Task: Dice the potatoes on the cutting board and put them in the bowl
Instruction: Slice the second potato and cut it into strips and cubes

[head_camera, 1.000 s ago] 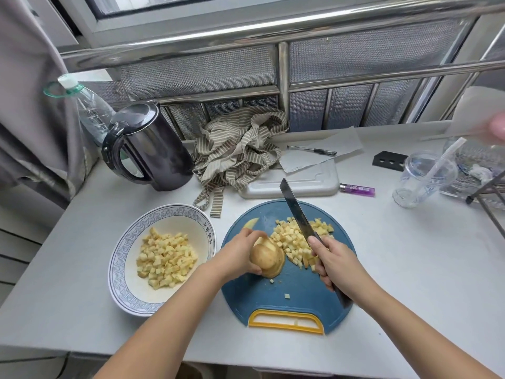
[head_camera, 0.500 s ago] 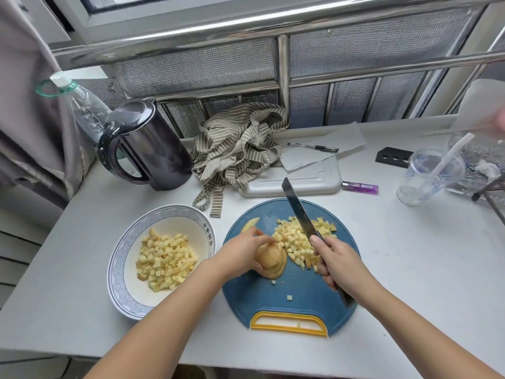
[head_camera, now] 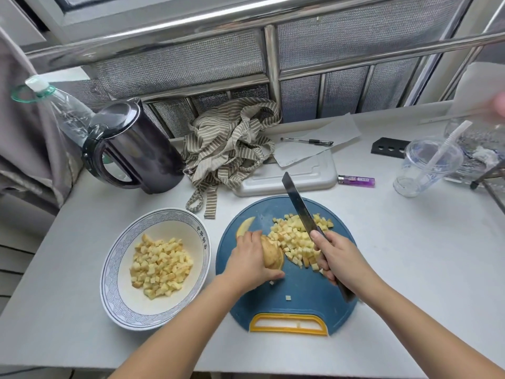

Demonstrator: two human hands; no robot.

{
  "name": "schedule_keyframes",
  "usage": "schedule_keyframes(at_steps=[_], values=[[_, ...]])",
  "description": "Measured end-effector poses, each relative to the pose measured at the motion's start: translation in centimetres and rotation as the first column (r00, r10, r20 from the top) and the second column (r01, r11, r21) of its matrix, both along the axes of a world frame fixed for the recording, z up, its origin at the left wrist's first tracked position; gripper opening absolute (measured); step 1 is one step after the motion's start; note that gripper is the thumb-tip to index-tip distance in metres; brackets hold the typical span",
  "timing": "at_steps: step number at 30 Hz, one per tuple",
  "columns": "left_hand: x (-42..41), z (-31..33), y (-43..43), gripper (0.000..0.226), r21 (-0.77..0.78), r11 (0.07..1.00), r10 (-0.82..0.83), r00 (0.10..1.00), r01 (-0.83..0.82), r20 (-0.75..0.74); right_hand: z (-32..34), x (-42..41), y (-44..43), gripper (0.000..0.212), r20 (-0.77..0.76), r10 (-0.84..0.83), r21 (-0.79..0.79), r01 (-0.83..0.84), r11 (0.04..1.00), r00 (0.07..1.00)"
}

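Grey worktop (head_camera: 410,255) under barred window. Blue cutting board (head_camera: 300,299) centre, yellow handle twd person. Patterned bowl (head_camera: 109,269) just left of board, w/ potato dice (head_camera: 159,265) inside. Black kettle (head_camera: 136,149) back left. Left grip (head_camera: 251,261) curled round potato piece (head_camera: 270,254) on board. Right grip (head_camera: 338,261) wrapped round knife (head_camera: 299,203) handle, blade pointing away, crossing diced pile (head_camera: 289,237) on board, right of potato piece.
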State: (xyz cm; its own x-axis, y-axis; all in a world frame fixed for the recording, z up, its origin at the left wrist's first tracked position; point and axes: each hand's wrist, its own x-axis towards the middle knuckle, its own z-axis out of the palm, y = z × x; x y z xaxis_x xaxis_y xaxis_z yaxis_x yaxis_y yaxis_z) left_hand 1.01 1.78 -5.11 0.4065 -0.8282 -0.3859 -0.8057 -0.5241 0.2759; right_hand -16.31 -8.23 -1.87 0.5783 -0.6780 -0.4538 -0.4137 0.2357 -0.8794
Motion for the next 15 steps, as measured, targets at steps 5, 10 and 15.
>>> schedule_keyframes(at_steps=[5,10,15], values=[[-2.1,-0.8,-0.5,0.097,-0.069,0.979,0.193,0.98,-0.19,0.04,0.3,-0.2,-0.1,0.035,0.01,0.001,-0.003,-0.001,1.0,1.0],[-2.7,-0.7,-0.8,0.095,-0.008,0.95,0.313,0.947,-0.314,0.071,0.5,-0.5,0.0,0.033,0.022,-0.011,0.009,0.011,1.0,1.0],[-2.6,-0.6,0.4,0.081,-0.01,0.9,0.436,0.898,-0.436,0.055,0.6,-0.9,0.1,0.033,0.032,-0.01,0.029,0.009,1.0,0.999]])
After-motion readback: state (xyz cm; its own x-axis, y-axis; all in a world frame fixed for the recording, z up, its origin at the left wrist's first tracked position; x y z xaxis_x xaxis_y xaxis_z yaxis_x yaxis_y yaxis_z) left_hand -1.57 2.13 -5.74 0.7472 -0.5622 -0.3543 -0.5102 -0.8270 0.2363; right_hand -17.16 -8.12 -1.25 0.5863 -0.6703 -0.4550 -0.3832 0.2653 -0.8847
